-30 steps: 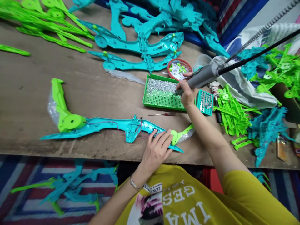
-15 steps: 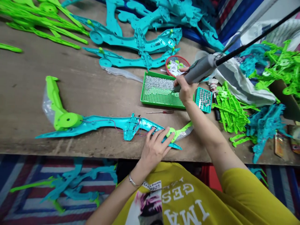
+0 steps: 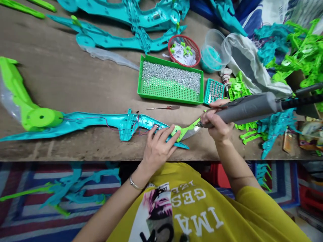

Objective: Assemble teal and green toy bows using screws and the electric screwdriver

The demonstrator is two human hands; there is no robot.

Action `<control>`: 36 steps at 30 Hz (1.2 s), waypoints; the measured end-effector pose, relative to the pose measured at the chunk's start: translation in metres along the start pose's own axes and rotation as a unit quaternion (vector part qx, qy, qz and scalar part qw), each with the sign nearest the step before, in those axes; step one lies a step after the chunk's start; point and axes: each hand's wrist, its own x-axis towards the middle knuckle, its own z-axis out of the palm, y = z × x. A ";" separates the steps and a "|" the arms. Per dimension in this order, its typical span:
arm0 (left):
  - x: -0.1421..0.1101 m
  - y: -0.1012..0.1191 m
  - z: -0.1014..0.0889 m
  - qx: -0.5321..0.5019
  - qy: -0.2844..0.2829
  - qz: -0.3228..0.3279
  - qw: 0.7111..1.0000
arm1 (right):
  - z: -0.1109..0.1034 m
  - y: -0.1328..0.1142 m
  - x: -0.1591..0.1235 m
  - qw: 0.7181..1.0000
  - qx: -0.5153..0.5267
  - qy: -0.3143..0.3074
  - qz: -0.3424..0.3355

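Note:
A blue toy bow half (image 3: 101, 119) with green limb pieces lies along the front of the table, its red wires showing. My left hand (image 3: 158, 146) rests flat on the bow's right end, fingers stretched out beside the green round joint (image 3: 176, 132). In my right hand (image 3: 217, 122) is a grey electric screwdriver (image 3: 248, 109), held sideways, its cord running off to the right. The screwdriver's tip is at the green limb arm (image 3: 191, 126) with its clear plastic piece (image 3: 190, 133). Whether a screw sits on the tip is too small to tell.
Behind the bow are a green tray (image 3: 164, 97) of silver screws, a thin screwdriver (image 3: 164, 108), a red basket (image 3: 185, 64), a clear tub (image 3: 213, 55) and a blue tray (image 3: 214, 91) of small parts. Green pieces (image 3: 300, 50) pile up right; other bow halves (image 3: 108, 38) lie behind.
My right hand has brought the electric screwdriver from the screw tray down to the green limb arm at the bow's right end. My left hand stays on the bow. The view has shifted.

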 end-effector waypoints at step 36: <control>0.001 0.000 -0.003 -0.018 -0.006 -0.013 1.000 | 0.039 0.084 0.125 0.990 -0.025 0.037 -0.130</control>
